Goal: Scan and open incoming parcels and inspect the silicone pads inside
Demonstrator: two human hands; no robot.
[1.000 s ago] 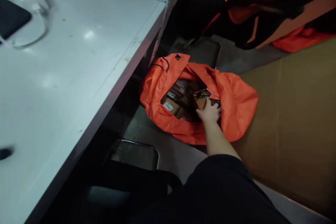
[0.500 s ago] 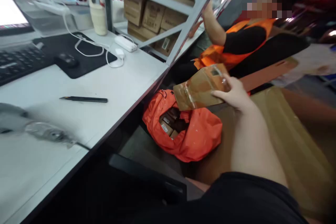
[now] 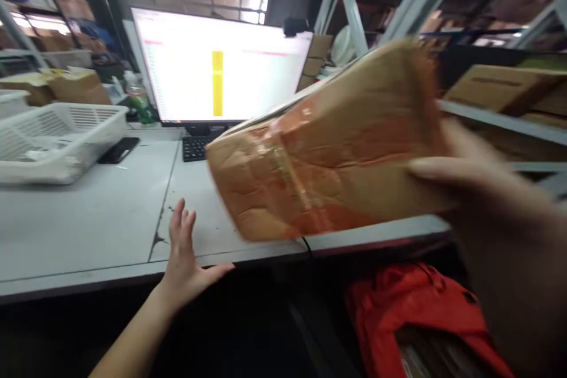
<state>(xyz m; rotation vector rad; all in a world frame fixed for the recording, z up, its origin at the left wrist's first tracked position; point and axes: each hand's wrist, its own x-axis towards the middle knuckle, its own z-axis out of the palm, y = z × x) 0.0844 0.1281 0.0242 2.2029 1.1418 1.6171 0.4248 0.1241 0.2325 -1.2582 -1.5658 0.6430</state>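
My right hand (image 3: 482, 201) grips a brown taped cardboard parcel (image 3: 328, 147) by its right end and holds it up above the front edge of the white desk (image 3: 88, 218). The parcel is blurred by motion and tilted, with its left end lower. My left hand (image 3: 186, 260) lies open on the desk's front edge, fingers spread and flat, holding nothing, a little left of the parcel. An orange bag (image 3: 420, 313) with boxes in it sits on the floor below the desk at the lower right.
A lit monitor (image 3: 217, 68) and a black keyboard (image 3: 197, 146) stand at the back of the desk. A white plastic basket (image 3: 53, 139) sits at the left. Metal shelving with cardboard boxes (image 3: 500, 85) runs along the right.
My right hand has lifted the parcel from the orange bag on the floor up to desk height. The view has swung up to the monitor, and my left hand has come into sight on the desk edge.
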